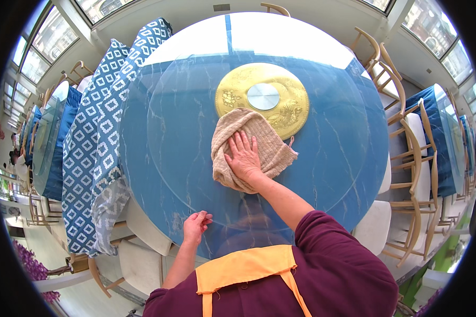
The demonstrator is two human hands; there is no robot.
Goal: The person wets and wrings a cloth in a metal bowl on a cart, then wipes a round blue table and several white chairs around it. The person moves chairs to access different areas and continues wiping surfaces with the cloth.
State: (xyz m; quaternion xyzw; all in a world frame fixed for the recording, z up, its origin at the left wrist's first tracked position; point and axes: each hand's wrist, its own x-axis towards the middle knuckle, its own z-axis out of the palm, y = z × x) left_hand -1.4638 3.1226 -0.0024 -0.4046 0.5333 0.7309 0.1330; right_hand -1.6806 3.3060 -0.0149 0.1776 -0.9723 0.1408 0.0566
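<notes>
A folded beige towel [273, 152] lies on the round glass turntable [178, 130], covering part of the gold patterned base below. My right hand [245, 156] rests flat on the towel, fingers extended and the palm pressing down. At the near left rim of the glass, my left hand [198, 224] has its thumb and curled fingers pinched on the edge. Beneath the turntable spreads a larger round tabletop [137, 190], blue with white veins. The gold base [293, 95] with a silver centre disc [263, 96] shows beyond the towel.
Blue-and-white patterned cloth [89, 158] drapes at the left side of the table. Wooden chairs [412, 158] with pale seats stand close on the right. Another pale seat [141, 263] is near my left arm. Further blue-covered tables [430, 138] stand on both sides.
</notes>
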